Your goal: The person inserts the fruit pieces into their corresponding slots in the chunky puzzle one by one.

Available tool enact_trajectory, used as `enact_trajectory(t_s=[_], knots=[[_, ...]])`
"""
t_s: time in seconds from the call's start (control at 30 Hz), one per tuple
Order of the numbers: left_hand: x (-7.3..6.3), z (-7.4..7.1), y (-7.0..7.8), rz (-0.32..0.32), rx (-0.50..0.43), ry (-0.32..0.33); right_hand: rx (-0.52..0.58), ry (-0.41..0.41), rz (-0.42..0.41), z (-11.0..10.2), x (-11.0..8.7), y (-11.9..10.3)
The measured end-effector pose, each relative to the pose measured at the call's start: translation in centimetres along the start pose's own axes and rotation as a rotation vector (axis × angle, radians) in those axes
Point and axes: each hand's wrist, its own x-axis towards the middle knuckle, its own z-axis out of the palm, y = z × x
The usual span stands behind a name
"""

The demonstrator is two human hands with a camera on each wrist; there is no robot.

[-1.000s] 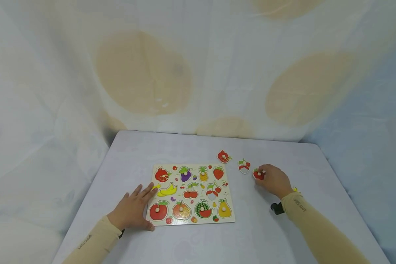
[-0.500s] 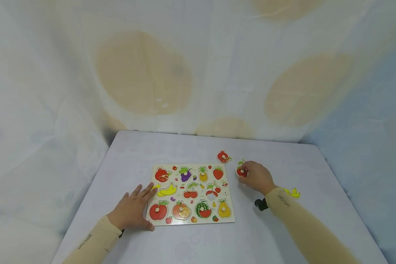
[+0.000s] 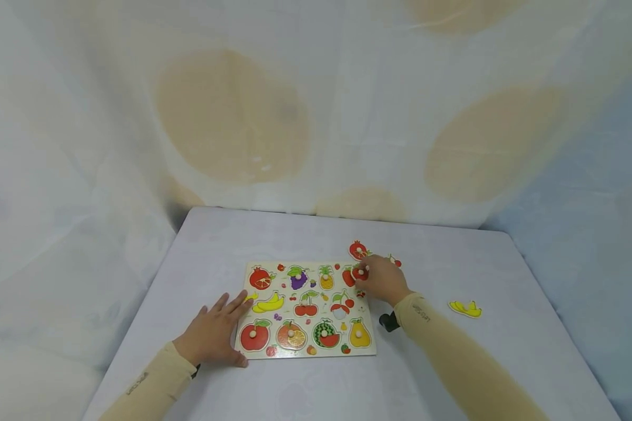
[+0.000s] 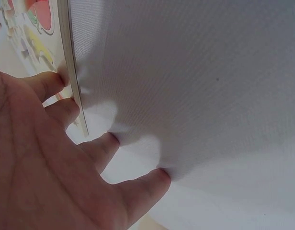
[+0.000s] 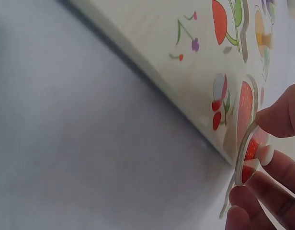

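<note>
— Going by size, starting where?

— With the white table. Then with the fruit puzzle board, lying flat left of centre.

— Along the board's left edge?

— Find the left hand, fingers spread, gripping nothing, resting partly on the board, partly on the table.

— At the far right corner?

— See the right hand, curled in a pinch.

— Loose on the table?

— Spot the banana piece well to the right, then the pomegranate piece just beyond the board.

— And between right thumb and fingers?

— Note the strawberry piece, held tilted at its rim, overlapping the strawberry outline. Cannot tell if touching the board.

— Likely to handle how?

— Judge it light, stiff, hardly fragile, perhaps slick on the painted face. Best take hold by the small white knob, or pinch opposite edges.
</note>
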Motion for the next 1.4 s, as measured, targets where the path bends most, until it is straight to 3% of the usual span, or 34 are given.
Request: enact_trajectory(t_s=[0.27,0.6,1.03,1.4], knots=[[0.1,-0.1,0.3,0.004,0.006,-0.001,0.012,0.014,-0.010,0.8,0.4,-0.3],[0.3,0.2,0.2,0.003,0.023,0.008,-0.075,0.041,-0.080,1.2,0.6,-0.5],[0.2,0.2,0.0,0.007,0.020,0.015,-0.002,-0.075,-0.040,0.3,0.2,-0.6],[0.1,0.3,0.0,0.012,0.014,0.019,-0.038,-0.069,-0.061,0.3,0.2,-1.0]])
